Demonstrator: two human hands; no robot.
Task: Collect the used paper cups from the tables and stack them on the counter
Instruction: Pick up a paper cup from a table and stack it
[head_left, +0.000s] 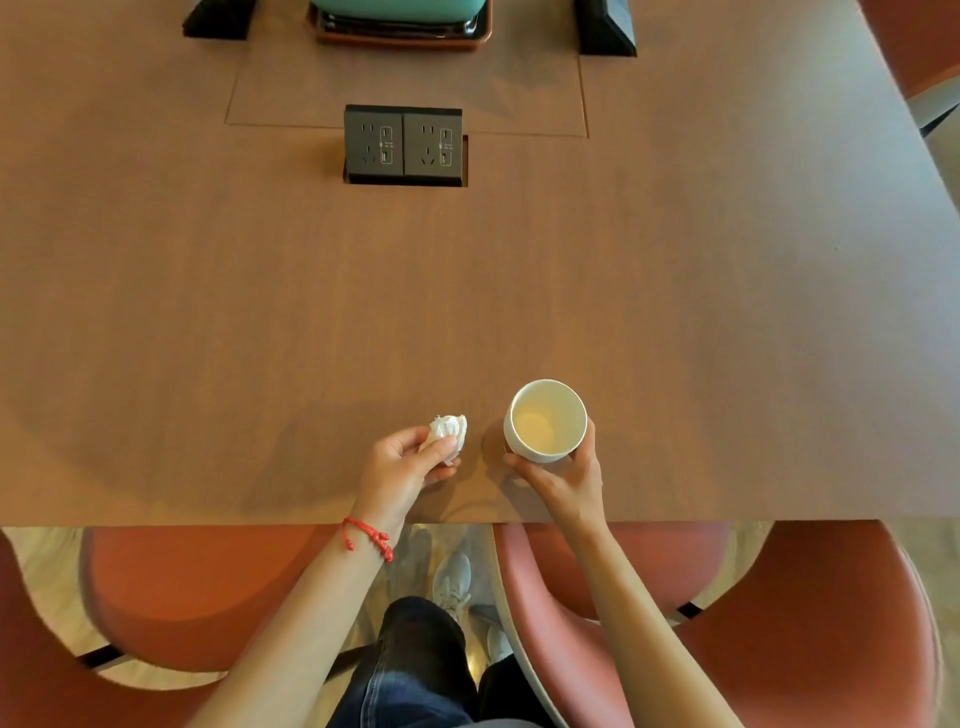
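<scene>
A white paper cup (545, 420) stands upright near the front edge of the brown wooden table (311, 312), open side up, with a yellowish inside. My right hand (558, 475) wraps around its lower wall from the near side. To the left of the cup, my left hand (400, 465) pinches a crumpled white tissue (448, 431) between thumb and fingers, just above the tabletop. A red cord bracelet circles my left wrist.
A raised black socket block (402, 144) sits in the table's middle. A teal box in a brown tray (400, 23) and two black stands (605, 28) are at the far edge. Reddish chairs (779, 623) flank my legs below the table's front edge.
</scene>
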